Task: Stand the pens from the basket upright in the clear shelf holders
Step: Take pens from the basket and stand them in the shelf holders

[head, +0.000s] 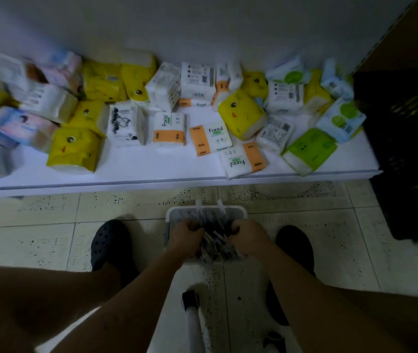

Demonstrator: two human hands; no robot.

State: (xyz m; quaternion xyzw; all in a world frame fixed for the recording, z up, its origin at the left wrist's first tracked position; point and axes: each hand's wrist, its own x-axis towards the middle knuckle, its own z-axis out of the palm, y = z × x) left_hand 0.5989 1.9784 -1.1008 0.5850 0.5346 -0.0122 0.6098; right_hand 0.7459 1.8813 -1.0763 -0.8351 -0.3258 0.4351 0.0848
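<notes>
**A:** Two hands are deep in it. The left hand and right hand are knuckles up, fingers curled down into the pens.

**B:** Pinching, or just resting?

**A:** Curled round clumps of them, each fist on its own bundle. Slim dark barrels in a loose tangle, a couple of pale ends poking past the far rim.

**B:** And where are the pens?

**A:** All in the basket, white plastic with rounded corners. It sits on the floor, at six o'clock from the shelf. Pale speckled tiles, slightly glossy.

**B:** That shelf?

**A:** A low, flat white board running from nine o'clock to three. Soft tissue packs are heaped on it, in crinkly yellow, orange-and-white and green wrappers.

**B:** Over at three o'clock?

**A:** A black lattice crate, rigid plastic. Dark perforated clogs sit either side of the basket.
</notes>
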